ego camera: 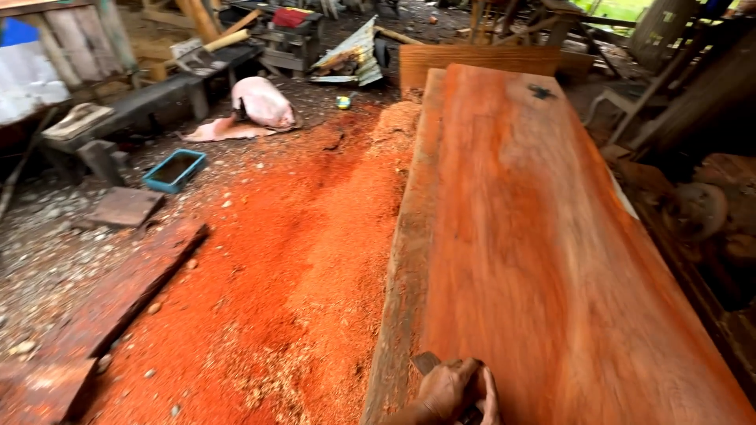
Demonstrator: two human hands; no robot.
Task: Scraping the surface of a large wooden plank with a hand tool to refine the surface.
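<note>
Long reddish-orange sawn wooden slab running from lower centre to upper right of the frame, a hand at bottom centre curled around a small dark object on the slab's near left edge, which hand unclear, red-orange sawdust across the ground at left, blue rectangular tray upper left.

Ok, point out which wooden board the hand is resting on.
The big reddish-orange slab, raised on the right. The hand grips its near left edge; the darker planks lie flat on the sawdust-covered ground.
</note>
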